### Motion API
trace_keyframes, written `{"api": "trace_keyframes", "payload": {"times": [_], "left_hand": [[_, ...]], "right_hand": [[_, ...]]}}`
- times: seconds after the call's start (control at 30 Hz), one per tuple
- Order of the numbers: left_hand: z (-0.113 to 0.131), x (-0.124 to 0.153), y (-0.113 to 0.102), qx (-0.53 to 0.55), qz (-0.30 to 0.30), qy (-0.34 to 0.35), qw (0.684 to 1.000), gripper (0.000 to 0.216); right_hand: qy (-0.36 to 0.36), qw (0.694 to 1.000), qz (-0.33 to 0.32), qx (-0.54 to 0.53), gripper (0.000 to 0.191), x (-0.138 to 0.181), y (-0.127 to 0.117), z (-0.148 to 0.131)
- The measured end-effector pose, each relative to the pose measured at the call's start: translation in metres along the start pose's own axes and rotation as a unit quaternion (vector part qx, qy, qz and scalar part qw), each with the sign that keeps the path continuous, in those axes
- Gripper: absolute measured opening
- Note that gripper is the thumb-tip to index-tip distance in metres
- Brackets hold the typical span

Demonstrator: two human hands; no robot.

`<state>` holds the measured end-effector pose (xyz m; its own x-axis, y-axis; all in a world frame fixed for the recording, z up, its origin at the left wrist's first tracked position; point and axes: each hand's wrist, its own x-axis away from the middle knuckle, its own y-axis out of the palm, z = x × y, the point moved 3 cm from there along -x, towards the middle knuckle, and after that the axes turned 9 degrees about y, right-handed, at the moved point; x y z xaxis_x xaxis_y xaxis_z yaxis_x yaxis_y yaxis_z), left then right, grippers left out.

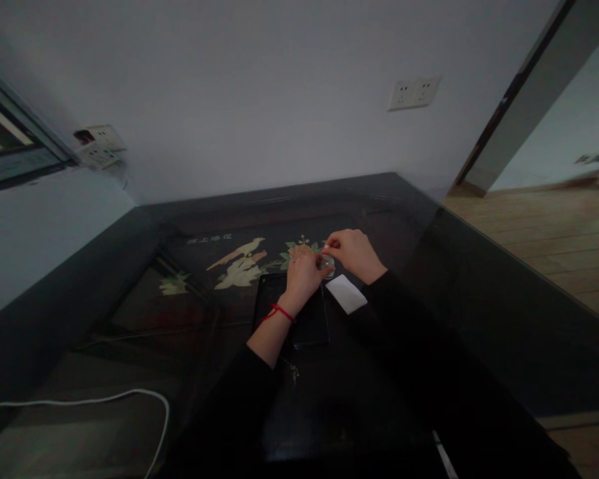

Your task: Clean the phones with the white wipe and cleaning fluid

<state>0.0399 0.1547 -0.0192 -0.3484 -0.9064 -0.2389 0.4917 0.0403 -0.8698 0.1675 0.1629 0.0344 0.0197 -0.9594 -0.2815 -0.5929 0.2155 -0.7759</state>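
Head view is showing both hands at frame centre: left hand [303, 274] and right hand [353, 253] fingers are pinching a small clear film [326, 263] above a dark phone [299, 313], whose long axis is running toward the lower frame edge; the film's direction I cannot tell.

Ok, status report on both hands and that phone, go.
Left hand and right hand together pinching a small clear piece. Dark phone flat on table under left wrist. White slip beside it.

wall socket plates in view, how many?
4. A pair side by side on the back wall at upper right: socket plate and its neighbour. Two stacked at the left corner: upper plate, lower plate. More may lie outside the frame.
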Motion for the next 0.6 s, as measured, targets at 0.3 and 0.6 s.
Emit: {"api": "trace_keyframes", "payload": {"times": [0.3,0.6], "left_hand": [[0.0,0.0,0.001,0.001,0.004,0.005,1.0,0.026],[-0.001,-0.002,0.002,0.01,-0.003,0.004,1.0,0.028]], "right_hand": [[0.004,0.989,0.058,-0.137,0.018,0.023,-0.064,0.017],[0.034,0.994,0.005,-0.101,0.01,0.065,-0.018,0.047]]}}
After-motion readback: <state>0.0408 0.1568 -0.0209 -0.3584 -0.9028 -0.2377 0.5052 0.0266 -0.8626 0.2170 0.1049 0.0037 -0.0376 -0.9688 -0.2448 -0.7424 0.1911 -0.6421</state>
